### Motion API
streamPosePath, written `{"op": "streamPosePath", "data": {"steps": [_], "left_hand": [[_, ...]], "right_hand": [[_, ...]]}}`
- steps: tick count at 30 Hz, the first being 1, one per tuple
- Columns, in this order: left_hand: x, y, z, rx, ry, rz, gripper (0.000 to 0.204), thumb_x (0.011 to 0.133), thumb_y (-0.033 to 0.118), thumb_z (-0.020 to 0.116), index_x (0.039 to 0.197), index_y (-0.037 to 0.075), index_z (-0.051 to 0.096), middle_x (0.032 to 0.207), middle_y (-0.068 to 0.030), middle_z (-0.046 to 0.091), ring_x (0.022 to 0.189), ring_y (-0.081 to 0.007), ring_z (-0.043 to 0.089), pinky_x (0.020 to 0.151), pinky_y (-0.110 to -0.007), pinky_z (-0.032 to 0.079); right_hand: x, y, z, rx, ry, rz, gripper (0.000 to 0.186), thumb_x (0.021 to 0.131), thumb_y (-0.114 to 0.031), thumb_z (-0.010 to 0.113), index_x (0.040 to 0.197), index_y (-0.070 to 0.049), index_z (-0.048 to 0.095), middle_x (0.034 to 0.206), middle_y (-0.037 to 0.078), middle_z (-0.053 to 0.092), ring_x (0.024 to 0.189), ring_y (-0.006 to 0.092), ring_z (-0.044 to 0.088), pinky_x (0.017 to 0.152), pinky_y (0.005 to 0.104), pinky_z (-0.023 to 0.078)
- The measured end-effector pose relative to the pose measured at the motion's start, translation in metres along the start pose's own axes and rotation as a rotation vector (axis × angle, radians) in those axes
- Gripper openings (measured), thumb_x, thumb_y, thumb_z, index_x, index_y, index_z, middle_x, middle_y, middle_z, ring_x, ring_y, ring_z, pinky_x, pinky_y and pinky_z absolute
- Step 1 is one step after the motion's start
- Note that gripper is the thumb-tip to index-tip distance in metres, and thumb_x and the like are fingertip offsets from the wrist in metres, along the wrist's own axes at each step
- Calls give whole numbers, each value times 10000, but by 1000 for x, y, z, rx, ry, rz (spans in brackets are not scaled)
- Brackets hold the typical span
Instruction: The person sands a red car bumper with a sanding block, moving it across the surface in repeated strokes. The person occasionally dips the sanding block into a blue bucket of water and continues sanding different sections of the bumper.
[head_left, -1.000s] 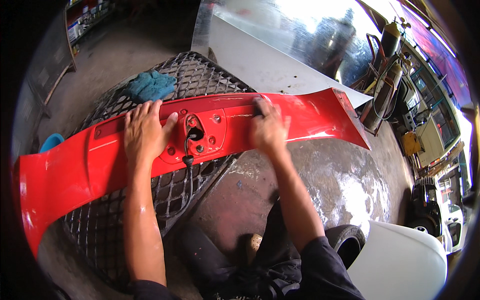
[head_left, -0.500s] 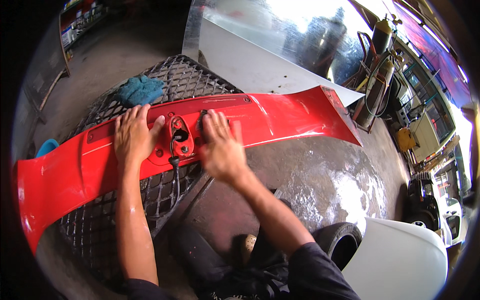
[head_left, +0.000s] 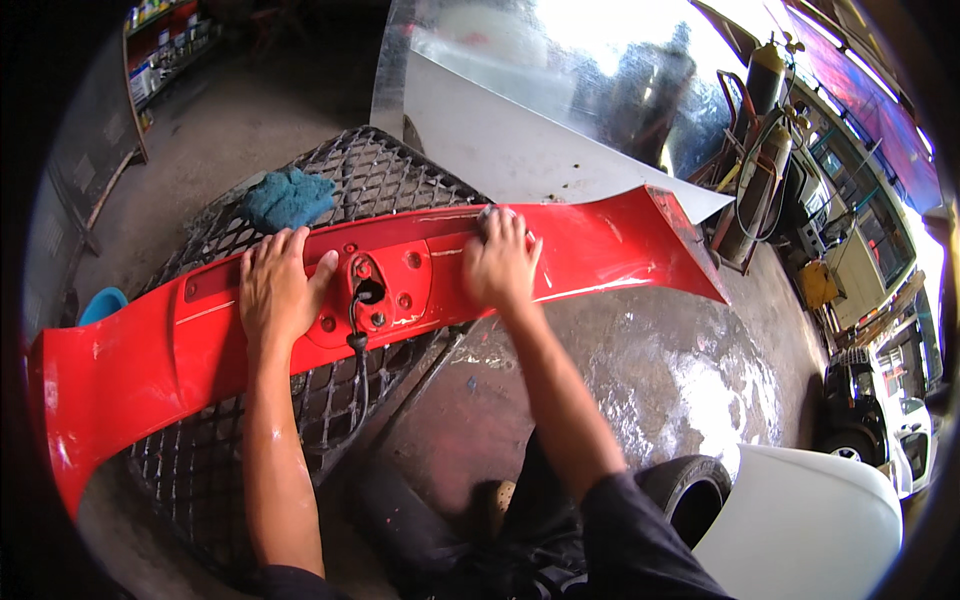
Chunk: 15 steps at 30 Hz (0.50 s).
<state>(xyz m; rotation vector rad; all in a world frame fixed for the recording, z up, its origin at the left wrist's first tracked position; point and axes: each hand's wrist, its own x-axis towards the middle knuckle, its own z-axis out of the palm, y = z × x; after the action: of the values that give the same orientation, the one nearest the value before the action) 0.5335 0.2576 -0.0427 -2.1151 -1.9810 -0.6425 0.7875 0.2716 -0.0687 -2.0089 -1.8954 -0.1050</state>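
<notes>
A long red car spoiler (head_left: 590, 245) lies across a black metal mesh stand (head_left: 400, 165). My left hand (head_left: 280, 285) rests on its left-middle part, fingers stretched out and thumb apart, holding nothing. To the right of the centre, my right hand (head_left: 503, 258) presses on the spoiler's upper surface. A small greyish edge shows at its fingertips; what lies under the fingers is mostly hidden. Between the hands is a recess with bolts and an opening, from which a dark cable (head_left: 360, 375) hangs down past the near edge. Pale scuff marks run over the red paint.
A crumpled teal cloth (head_left: 287, 198) lies on the mesh behind the spoiler. A blue basin (head_left: 103, 304) shows at the left. Large pale panels (head_left: 500, 130) stand beyond, with gas cylinders (head_left: 765, 170) at the right. Nearer are a tyre (head_left: 690, 495) and a white panel (head_left: 800, 525).
My right hand has slid to the right along the spoiler, away from the central recess. The left hand stays at the same part of the spoiler. The whole view has shifted slightly.
</notes>
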Motion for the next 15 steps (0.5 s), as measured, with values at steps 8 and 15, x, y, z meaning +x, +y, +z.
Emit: {"op": "streamPosePath", "data": {"steps": [8, 15], "left_hand": [[0, 2, -2, 5, -10, -31, 541, 890, 466, 504, 1238, 52, 531, 1236, -113, 543, 1191, -275, 471, 1079, -440, 285], [-2, 12, -7, -12, -58, -66, 482, 849, 396, 574, 1203, 70, 547, 1239, -105, 536, 1204, -285, 457, 1048, -432, 308]], "right_hand": [[36, 45, -5, 144, -299, -40, 597, 892, -300, 375, 1404, 3, 325, 1469, 187, 309, 1373, 353, 251, 1088, 600, 140], [2, 67, -4, 151, 3, -164, 609, 874, -288, 420, 1416, -27, 321, 1471, 169, 313, 1370, 374, 254, 1100, 564, 132]]}}
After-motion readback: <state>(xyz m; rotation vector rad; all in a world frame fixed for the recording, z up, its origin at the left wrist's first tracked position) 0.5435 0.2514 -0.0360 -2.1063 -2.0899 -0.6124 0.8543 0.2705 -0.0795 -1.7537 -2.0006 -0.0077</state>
